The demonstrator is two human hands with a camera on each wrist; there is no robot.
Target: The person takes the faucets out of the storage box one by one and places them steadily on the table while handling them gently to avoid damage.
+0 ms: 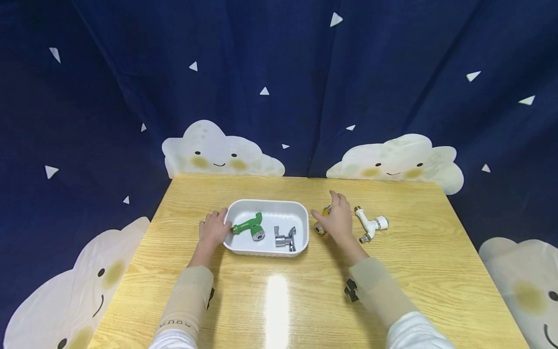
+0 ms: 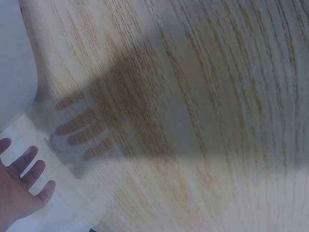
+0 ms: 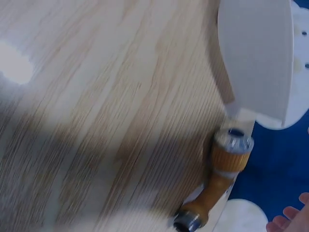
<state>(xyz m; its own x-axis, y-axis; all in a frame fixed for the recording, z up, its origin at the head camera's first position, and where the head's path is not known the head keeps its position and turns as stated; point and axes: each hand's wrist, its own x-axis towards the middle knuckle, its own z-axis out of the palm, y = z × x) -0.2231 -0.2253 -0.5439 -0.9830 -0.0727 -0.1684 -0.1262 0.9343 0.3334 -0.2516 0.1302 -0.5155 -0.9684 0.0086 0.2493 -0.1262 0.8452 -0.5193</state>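
One yellow tap (image 3: 217, 190) lies between white tub (image 1: 265, 253) and right grip (image 1: 340, 222)

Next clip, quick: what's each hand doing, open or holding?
Left hand: open, at the left end of the white tub.
Right hand: open, by the yellow tap, not gripping it.

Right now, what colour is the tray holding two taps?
The tray is white, clearest in the head view.

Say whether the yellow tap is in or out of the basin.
Out: the yellow tap lies on the table, beside the basin.
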